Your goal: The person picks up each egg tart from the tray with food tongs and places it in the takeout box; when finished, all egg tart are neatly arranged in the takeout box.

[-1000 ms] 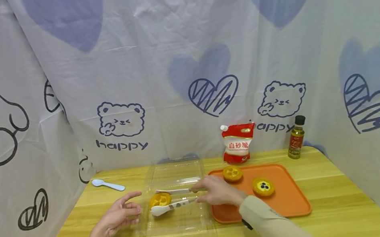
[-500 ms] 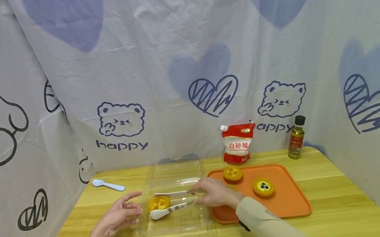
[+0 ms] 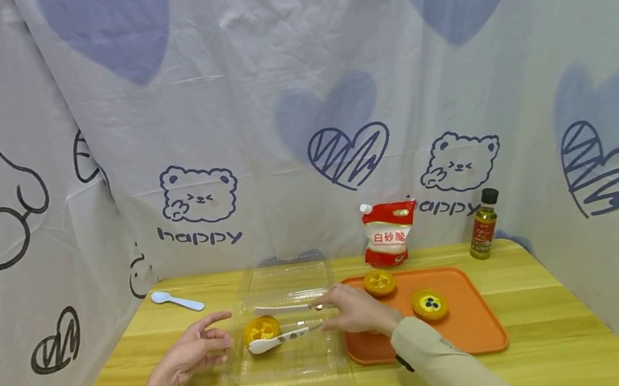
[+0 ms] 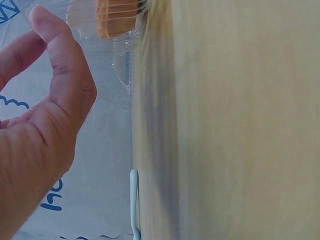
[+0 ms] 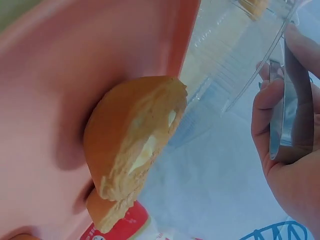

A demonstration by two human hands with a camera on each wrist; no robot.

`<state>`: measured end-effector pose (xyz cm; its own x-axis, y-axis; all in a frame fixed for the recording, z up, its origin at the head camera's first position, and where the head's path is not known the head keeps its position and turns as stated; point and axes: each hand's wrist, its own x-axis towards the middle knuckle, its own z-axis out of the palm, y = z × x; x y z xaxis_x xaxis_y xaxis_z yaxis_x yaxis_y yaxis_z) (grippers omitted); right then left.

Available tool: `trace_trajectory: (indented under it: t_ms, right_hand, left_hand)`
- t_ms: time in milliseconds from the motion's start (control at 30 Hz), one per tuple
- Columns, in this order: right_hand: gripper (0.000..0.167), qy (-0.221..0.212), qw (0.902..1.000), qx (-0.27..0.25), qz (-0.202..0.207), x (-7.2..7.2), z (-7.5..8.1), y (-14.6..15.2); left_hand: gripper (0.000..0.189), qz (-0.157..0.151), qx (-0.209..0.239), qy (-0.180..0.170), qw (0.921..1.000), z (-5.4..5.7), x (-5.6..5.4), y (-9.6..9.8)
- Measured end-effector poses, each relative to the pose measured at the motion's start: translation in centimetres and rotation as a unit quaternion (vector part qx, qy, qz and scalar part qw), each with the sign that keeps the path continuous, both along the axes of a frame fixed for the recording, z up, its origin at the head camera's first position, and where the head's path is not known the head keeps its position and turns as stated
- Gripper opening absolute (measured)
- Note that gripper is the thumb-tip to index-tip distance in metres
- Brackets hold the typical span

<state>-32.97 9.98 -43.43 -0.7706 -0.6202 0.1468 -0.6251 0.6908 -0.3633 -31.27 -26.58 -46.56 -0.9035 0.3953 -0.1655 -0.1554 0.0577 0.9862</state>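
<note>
My right hand point(image 3: 358, 310) holds a pair of tongs point(image 3: 291, 336) with white spotted arms; their metal bend point(image 5: 297, 115) shows between thumb and fingers in the right wrist view. The arms are spread around an egg tart point(image 3: 262, 327) at the left end of a lidded clear plastic container point(image 3: 287, 374). The near arm overlaps the tart's front, while the far arm lies apart behind it. Just left of the container is my left hand point(image 3: 195, 354), its fingers loosely bent with nothing in them; in the left wrist view the thumb point(image 4: 65, 55) overlaps the container's corner.
An orange tray point(image 3: 461, 340) on the right bears more egg tarts, including a plain one point(image 3: 379, 283) and one with dark berries point(image 3: 429, 305). Behind stand a red sugar pouch point(image 3: 388, 235) and an oil bottle point(image 3: 484, 228). A pale spoon point(image 3: 177, 300) lies back left.
The arms of the tongs have spread wider, the far one moving back off the tart. My right hand has shifted slightly back and right. My left hand has stayed put.
</note>
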Motion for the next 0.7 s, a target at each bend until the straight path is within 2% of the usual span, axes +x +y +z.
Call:
trace_trajectory:
  t_ms: [267, 500, 700]
  right_hand:
    - [0.04, 0.004, 1.0, -0.006, 0.002, -0.1, -0.1, 0.1]
    - [0.042, 0.03, 0.9995, -0.012, -0.004, 0.0, -1.2, -0.1]
    - [0.043, 0.026, 0.9994, -0.021, -0.013, 0.1, -1.7, -0.1]
  left_hand:
    - [0.076, 0.0, 0.0, 0.003, 1.0, -0.1, 0.1, 0.0]
    - [0.075, -0.003, 0.001, 0.003, 1.0, 0.1, 0.1, 0.0]
    - [0.075, -0.004, -0.002, 0.002, 1.0, 0.1, 0.1, 0.0]
